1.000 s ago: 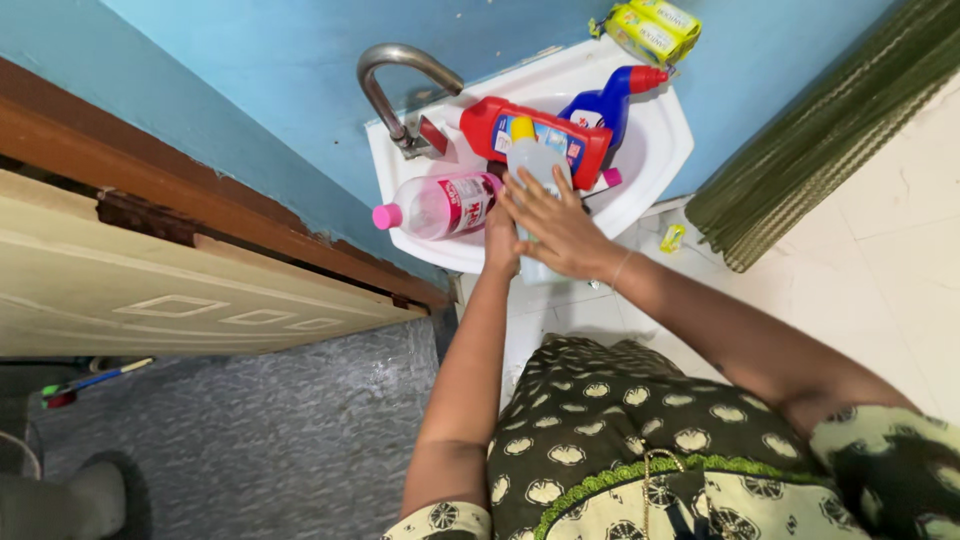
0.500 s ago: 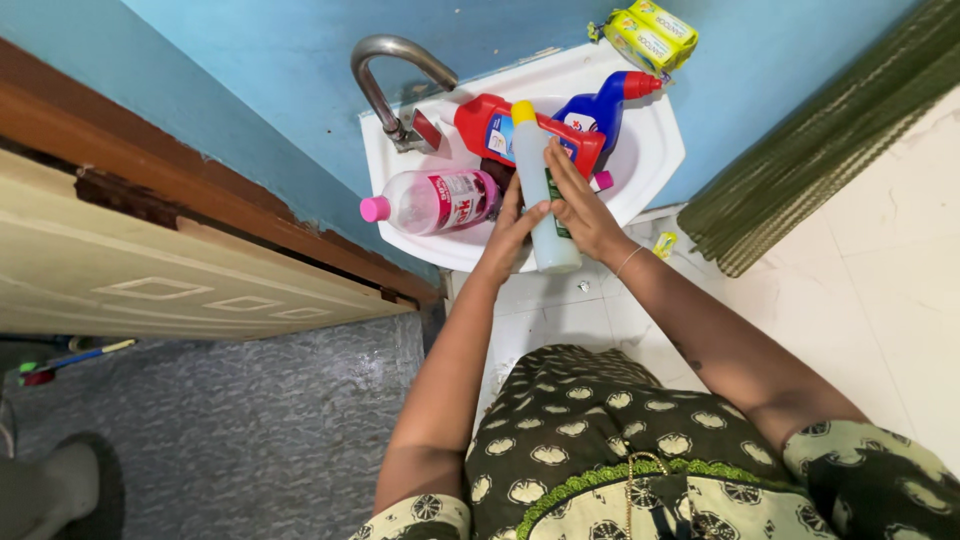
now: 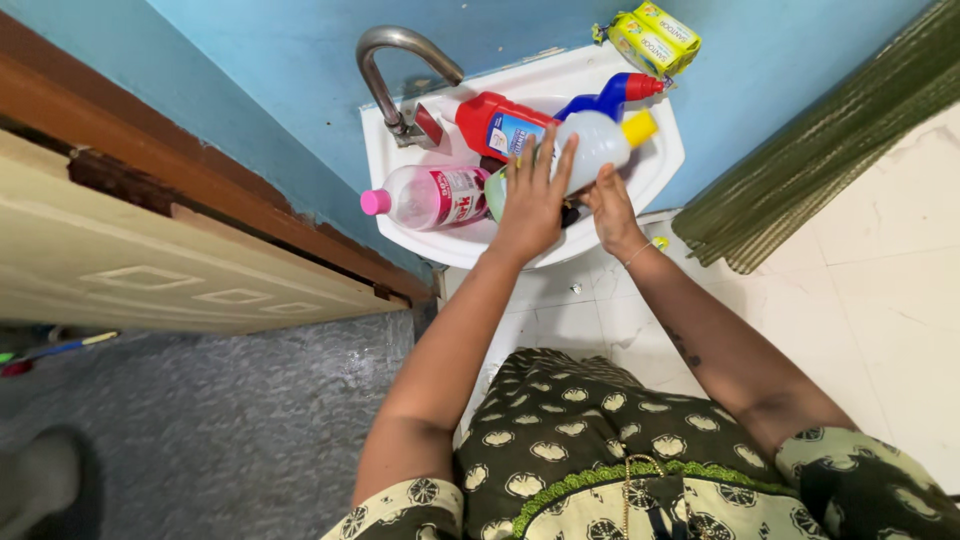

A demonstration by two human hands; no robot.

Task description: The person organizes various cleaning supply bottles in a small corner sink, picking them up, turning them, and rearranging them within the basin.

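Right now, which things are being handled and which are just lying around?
Being handled:
left hand on the pale bottle with yellow cap
right hand at that bottle's lower side
white sink

Lying around:
red bottle
blue bottle
pink-capped bottle
yellow packets
tap

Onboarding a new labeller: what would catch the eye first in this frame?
Probably the white wall sink crammed with bottles against the blue wall: a red bottle by the curved metal tap, and a clear bottle with a pink cap lying at the left. Both hands meet on a pale bottle with a yellow cap, the left hand spread over it and the right hand under it.
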